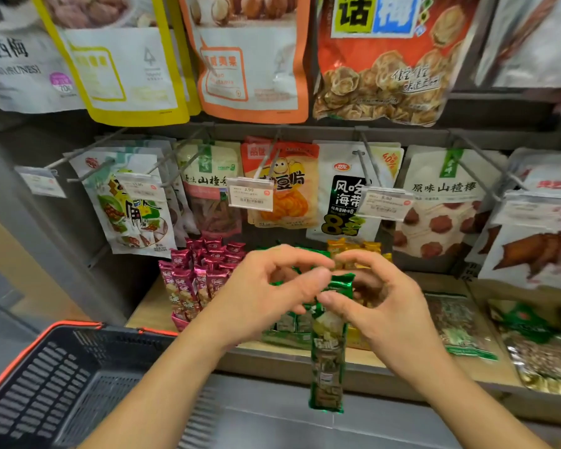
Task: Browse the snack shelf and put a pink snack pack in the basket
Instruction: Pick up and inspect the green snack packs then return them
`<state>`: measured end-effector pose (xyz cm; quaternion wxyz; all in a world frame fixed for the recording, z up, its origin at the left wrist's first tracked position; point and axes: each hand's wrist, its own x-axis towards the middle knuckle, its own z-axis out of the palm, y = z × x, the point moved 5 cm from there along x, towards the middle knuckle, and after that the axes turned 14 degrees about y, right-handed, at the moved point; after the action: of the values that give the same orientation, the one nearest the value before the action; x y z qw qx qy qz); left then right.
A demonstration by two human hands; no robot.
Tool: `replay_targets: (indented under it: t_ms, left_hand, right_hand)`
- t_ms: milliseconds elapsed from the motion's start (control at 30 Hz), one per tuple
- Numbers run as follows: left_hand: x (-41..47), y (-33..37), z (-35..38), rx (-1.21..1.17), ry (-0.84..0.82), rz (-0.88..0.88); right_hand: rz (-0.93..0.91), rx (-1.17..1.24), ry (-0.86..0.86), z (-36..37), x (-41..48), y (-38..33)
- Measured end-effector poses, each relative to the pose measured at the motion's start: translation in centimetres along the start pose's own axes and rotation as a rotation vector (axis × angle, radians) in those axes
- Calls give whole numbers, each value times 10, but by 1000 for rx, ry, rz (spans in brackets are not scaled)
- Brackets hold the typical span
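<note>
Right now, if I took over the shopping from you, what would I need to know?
Right hand pinches the top of a green snack pack that hangs down. Left hand is curled at the same top edge; grip unclear.
Pink snack packs stand in their box on the shelf, left of the hands. Basket is lower left; no pack shows in it.
Done: browsing only. To do: put the green one back, take a pink pack, drop it in the basket.

Glossy foil: the green pack (327,354) at the right hand (391,307), the pink packs (188,281) past the left hand (261,298). The basket (42,380) is matt plastic.
</note>
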<state>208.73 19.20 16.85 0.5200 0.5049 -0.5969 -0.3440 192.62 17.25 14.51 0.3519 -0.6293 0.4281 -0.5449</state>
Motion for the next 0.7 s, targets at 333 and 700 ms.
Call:
replay_targets:
  t_ms: [333, 700]
  left_hand:
    - [6, -10, 6, 0, 265, -89]
    - [9, -13, 4, 477, 226, 264]
  right_hand:
    - [157, 60, -309, 13, -6, 19]
    - [97, -75, -309, 13, -7, 24]
